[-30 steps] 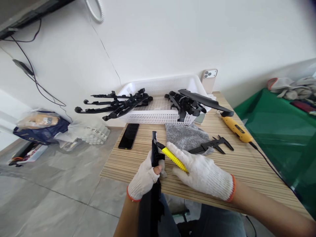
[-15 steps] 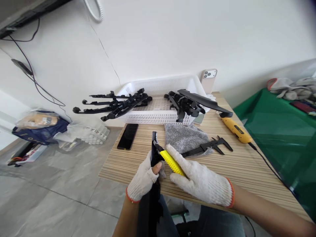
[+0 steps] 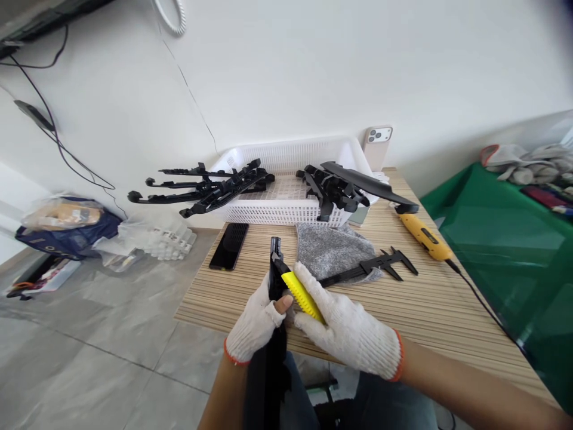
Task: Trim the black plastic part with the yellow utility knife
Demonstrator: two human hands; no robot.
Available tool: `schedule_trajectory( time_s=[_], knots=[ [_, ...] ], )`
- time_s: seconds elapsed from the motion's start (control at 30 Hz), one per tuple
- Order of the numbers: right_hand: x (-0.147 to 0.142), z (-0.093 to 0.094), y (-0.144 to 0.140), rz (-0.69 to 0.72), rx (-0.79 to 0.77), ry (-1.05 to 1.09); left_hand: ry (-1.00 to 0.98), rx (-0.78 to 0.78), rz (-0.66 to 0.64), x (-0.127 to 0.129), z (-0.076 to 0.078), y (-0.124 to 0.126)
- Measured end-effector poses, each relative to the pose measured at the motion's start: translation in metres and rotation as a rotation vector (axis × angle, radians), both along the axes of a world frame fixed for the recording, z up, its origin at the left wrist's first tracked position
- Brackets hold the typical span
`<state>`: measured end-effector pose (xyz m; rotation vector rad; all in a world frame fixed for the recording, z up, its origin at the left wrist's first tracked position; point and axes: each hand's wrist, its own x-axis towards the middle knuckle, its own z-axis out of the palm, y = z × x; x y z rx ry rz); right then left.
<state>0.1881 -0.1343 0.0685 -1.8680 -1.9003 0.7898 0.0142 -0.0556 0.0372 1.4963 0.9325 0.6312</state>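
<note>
Two gloved hands in view, both busy over the near edge of the wooden table point(image 3: 425, 298). Left hand point(image 3: 253, 325) is wrapped around a long black plastic part point(image 3: 274, 298), thumb tip poking bare through the glove; part stands roughly upright, top end above the table edge, lower end dropping past it toward the lap. Right hand point(image 3: 347, 331) is closed on a yellow utility knife point(image 3: 301, 292), tip touching the part just above the left thumb.

Handling, my read: part looks like stiff moulded plastic, light, thin ribs and clips that could snap, so grip mid-length on the solid spine as the left does now. Knife handle is ribbed, shouldn't slip in cotton gloves; blade end sits very near that bare thumb.

Counts, placed rel. to the table:
- 1 white mesh basket point(image 3: 286, 209) at far edge, w/ 2 piles of black parts: left pile point(image 3: 210, 188) overhanging the side, right pile point(image 3: 344, 185) inside; can't count pieces per pile
- 2 phones: 1 dark phone point(image 3: 229, 246) flat, left side; 1 light phone point(image 3: 376, 146) leaning on wall at far edge
- 1 grey cloth point(image 3: 333, 251) mid-table, 1 black caliper point(image 3: 371, 267) partly on it
- 1 yellow corded tool point(image 3: 423, 237) right of basket
</note>
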Motion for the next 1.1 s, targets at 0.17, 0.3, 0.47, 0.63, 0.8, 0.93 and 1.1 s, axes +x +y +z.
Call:
schedule_trajectory(
  time_s=[0.17, 0.3, 0.47, 0.63, 0.8, 0.93, 1.1],
  knots=[
    [-0.002, 0.009, 0.003, -0.048, -0.146, -0.054, 0.007, 0.000, 0.076, 0.003, -0.004, 0.000],
    [-0.002, 0.010, 0.003, -0.074, -0.193, -0.030, -0.023, -0.031, 0.089, 0.005, -0.009, 0.001],
    [0.000, 0.008, 0.004, -0.106, -0.186, 0.002, -0.012, -0.049, 0.141, 0.014, -0.003, 0.001],
    [0.004, 0.004, 0.007, -0.124, -0.196, 0.064, 0.041, -0.043, 0.174, 0.024, 0.004, 0.005],
    [0.009, 0.002, 0.007, -0.129, -0.174, 0.078, 0.032, -0.040, 0.178, 0.027, 0.003, 0.007],
    [0.009, 0.004, 0.009, -0.130, -0.205, 0.067, 0.030, -0.047, 0.162, 0.025, 0.001, 0.008],
    [0.010, 0.004, 0.010, -0.130, -0.229, 0.089, 0.036, -0.053, 0.183, 0.025, -0.002, 0.009]
  ],
)
